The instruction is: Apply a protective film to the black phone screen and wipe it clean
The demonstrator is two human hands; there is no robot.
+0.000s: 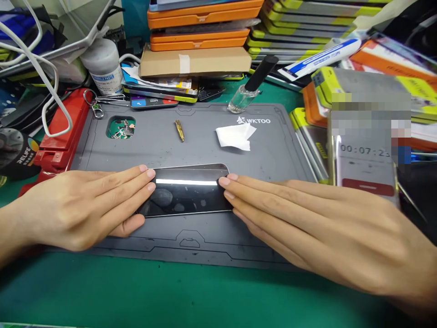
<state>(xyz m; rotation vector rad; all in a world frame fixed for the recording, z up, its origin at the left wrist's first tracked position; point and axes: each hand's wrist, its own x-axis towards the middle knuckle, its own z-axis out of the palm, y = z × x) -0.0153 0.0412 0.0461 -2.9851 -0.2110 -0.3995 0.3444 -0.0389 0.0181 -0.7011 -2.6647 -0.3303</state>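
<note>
A smartphone [191,193] with a glossy black screen lies face up and lengthwise on a grey work mat [153,146]. Its far edge shows a thin wedge, as if the screen panel sits slightly askew on the frame. My left hand [92,205] grips the left end, fingertips on the glass and thumb by the near edge. At the right end, my right hand [300,218] holds the phone with straight fingers pressed together, tips over the screen's edge. The right thumb is hidden. A bright strip of light and smudges show on the glass.
Behind the phone lie gold screwdriver bits [179,131], a folded white wipe [235,137] and a glass bottle with a black cap [244,95]. Small metal parts [123,127] sit in the mat's recess. A red tool [59,141] stands left; a phone showing a timer [363,159] stands right.
</note>
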